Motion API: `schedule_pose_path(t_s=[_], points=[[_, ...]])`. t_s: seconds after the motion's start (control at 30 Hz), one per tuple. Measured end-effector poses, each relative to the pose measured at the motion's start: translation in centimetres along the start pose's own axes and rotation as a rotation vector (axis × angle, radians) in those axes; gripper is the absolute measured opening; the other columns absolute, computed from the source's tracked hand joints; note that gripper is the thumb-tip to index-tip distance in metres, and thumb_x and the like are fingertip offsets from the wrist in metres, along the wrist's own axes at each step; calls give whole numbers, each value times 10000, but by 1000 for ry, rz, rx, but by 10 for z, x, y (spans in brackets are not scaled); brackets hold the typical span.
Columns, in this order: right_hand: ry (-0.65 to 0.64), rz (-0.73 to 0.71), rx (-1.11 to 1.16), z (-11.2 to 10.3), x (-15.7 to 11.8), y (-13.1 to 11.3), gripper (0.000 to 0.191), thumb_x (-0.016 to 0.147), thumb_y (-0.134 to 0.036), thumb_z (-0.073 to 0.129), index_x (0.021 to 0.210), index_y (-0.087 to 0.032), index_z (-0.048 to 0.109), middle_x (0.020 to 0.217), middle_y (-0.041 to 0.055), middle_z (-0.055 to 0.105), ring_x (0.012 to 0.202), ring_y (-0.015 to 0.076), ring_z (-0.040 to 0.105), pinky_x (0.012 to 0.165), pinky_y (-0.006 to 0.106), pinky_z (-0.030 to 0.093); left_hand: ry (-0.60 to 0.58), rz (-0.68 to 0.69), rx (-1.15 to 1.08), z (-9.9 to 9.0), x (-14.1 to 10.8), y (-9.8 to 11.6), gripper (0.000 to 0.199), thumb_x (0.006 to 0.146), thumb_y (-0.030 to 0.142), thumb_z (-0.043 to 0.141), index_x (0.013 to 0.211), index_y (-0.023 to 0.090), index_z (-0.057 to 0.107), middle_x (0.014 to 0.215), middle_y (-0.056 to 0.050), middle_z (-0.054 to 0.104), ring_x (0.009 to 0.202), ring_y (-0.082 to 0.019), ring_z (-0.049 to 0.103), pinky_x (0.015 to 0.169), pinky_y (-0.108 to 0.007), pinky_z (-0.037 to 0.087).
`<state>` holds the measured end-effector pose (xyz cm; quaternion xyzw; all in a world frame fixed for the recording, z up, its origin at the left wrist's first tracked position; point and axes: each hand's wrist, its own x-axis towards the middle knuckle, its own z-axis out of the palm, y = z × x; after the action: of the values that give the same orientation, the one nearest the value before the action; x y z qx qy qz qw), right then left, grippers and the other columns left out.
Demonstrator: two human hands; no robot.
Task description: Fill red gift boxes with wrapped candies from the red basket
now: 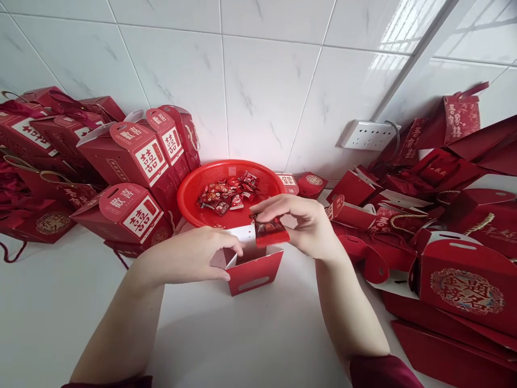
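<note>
A small red gift box (258, 270) with a white inside stands open at the top on the white table. My left hand (197, 253) grips its left side, with the thumb outside and fingers over the edge. Above the box opening, my right hand (301, 221) pinches a red wrapped candy packet (271, 233). Just behind the box is a red plastic basket (188, 202) with a pile of small wrapped candies (230, 194) in it. How much lies inside the box is hidden from me.
Closed red gift boxes (129, 213) are stacked on the left. Open and flattened red boxes (464, 275) crowd the right side. A white power strip (369, 134) is against the tiled wall (266, 91), behind the white table (242, 345).
</note>
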<state>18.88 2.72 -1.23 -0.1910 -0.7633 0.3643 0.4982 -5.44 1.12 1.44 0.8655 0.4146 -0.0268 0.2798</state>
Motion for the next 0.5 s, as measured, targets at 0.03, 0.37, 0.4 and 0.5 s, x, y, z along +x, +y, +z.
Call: schedule_pose_path(t_s=[0.03, 0.37, 0.4, 0.5], points=[[-12, -76, -33, -1, 0, -2, 146, 877, -139, 631, 918, -231, 738, 1116, 60, 713, 1047, 211, 664, 872, 387, 572, 1, -3, 0, 0, 0, 1, 272, 788, 349, 717, 1055, 306, 688, 1078, 39, 692, 987, -183, 633, 812, -255, 433], [-206, -29, -222, -7, -6, -17, 242, 911, -148, 603, 1114, -237, 701, 1182, 53, 699, 1035, 201, 663, 790, 319, 571, -11, -32, 32, 1, -2, 5, 252, 777, 397, 719, 1005, 292, 704, 1094, 7, 685, 1014, -224, 629, 838, -289, 446], [-216, -3, -263, -6, -6, -17, 238, 916, -192, 625, 1142, -233, 689, 1145, 51, 716, 1013, 198, 670, 795, 315, 568, -10, -33, 36, 2, -1, 4, 263, 772, 408, 724, 1009, 294, 708, 1124, 5, 682, 1042, -231, 624, 858, -294, 446], [-280, 78, -366, -4, -6, -13, 234, 904, -219, 655, 1136, -219, 678, 1086, 44, 733, 911, 179, 682, 791, 299, 552, -7, -32, 34, 2, -2, 3, 280, 761, 403, 739, 1020, 299, 719, 1150, 3, 685, 1058, -233, 627, 888, -302, 448]])
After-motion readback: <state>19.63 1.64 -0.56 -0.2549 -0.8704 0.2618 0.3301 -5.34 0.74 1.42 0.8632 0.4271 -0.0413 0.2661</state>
